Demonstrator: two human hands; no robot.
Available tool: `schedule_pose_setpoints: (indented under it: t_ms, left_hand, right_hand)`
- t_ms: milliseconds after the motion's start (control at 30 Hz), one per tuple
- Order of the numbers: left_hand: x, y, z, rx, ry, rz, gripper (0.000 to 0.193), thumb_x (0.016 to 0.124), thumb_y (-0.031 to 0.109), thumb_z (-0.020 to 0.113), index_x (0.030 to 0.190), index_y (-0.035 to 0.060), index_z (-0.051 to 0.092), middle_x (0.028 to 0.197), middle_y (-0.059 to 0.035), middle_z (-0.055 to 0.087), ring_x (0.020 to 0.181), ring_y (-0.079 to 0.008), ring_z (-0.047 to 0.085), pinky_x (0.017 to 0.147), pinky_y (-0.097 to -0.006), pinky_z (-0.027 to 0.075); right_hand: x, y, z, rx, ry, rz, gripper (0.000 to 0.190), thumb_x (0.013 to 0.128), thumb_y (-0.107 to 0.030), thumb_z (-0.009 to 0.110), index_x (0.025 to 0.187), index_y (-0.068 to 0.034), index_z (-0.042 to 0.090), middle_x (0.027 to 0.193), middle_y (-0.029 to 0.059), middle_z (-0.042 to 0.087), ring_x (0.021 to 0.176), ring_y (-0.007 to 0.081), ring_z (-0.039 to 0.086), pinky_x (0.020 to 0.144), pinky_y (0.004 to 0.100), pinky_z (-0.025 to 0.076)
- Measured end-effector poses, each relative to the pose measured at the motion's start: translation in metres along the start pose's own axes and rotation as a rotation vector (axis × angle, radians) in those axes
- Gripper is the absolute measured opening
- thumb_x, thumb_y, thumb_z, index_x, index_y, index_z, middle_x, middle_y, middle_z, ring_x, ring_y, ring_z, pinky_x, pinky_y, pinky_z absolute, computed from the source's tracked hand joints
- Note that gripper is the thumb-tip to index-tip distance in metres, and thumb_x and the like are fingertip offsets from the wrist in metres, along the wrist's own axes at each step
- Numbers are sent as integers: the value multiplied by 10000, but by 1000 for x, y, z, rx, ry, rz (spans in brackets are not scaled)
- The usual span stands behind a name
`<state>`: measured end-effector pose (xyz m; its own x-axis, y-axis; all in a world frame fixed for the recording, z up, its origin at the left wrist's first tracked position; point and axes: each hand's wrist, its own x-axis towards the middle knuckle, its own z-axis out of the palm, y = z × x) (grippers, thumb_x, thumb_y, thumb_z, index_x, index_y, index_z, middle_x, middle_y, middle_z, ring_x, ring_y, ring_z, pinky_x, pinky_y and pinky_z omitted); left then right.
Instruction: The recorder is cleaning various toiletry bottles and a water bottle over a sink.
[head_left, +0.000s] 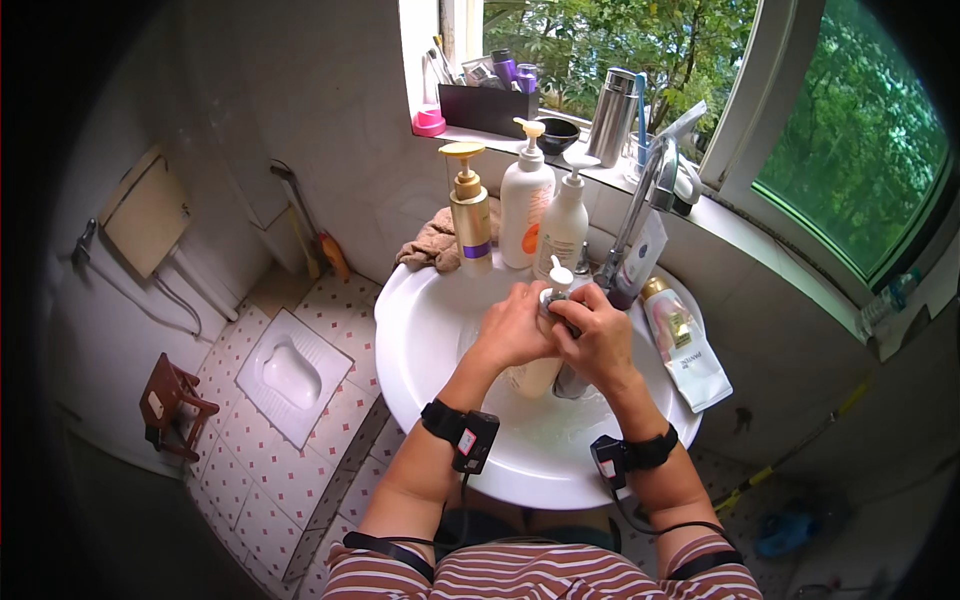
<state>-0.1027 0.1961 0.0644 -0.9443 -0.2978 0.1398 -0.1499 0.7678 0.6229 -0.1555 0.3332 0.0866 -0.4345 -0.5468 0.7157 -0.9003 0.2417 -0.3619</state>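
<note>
Over the white washbasin (502, 457), both hands are close together on a pale pump bottle (534, 375) with a white pump top. My left hand (517, 322) is wrapped around its upper part. The fingers of my right hand (598, 334) pinch near its neck, at a small dark thing that the fingers partly hide. Below them a darker object (571, 384) stands in the basin, mostly covered. Behind the hands, on the back rim, are a gold pump bottle (471, 217), a large white pump bottle (525, 202) and a smaller white pump bottle (562, 225).
A metal faucet (634, 217) rises at the back right beside an upright tube (643, 259). A Pantene tube (684, 349) lies on the right rim, a brown towel (431, 240) on the left. The windowsill holds a black box (487, 109), a bowl (556, 135) and a steel flask (613, 116).
</note>
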Motion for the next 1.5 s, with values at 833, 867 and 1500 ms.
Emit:
schedule_pose_setpoints:
  t_ms: [833, 867, 1500]
  left_hand:
    - [-3, 7, -7, -135, -17, 48, 859, 494, 453, 773, 1208, 113, 439, 1162, -150, 474, 1075, -335, 508, 904, -410, 432]
    - [-5, 5, -7, -150, -24, 39, 866, 486, 446, 778, 1212, 111, 443, 1170, -149, 474, 1093, -327, 495, 916, -405, 424]
    - [14, -25, -12, -729, -427, 189, 752, 601, 165, 754, 1265, 73, 411, 1145, -60, 504, 1062, -166, 482, 914, -307, 403]
  right_hand:
    - [-5, 23, 1, -45, 40, 251, 151, 660, -69, 622, 804, -74, 670, 797, 58, 558, 688, 225, 598, 612, 307, 491]
    - [-5, 22, 2, -43, 47, 249, 151, 660, -69, 622, 804, -74, 670, 797, 58, 558, 688, 225, 598, 612, 307, 491]
    - [-5, 57, 1, 1050, -349, 736, 210, 790, -131, 609, 968, -19, 615, 831, 3, 577, 716, 70, 507, 615, 187, 388]
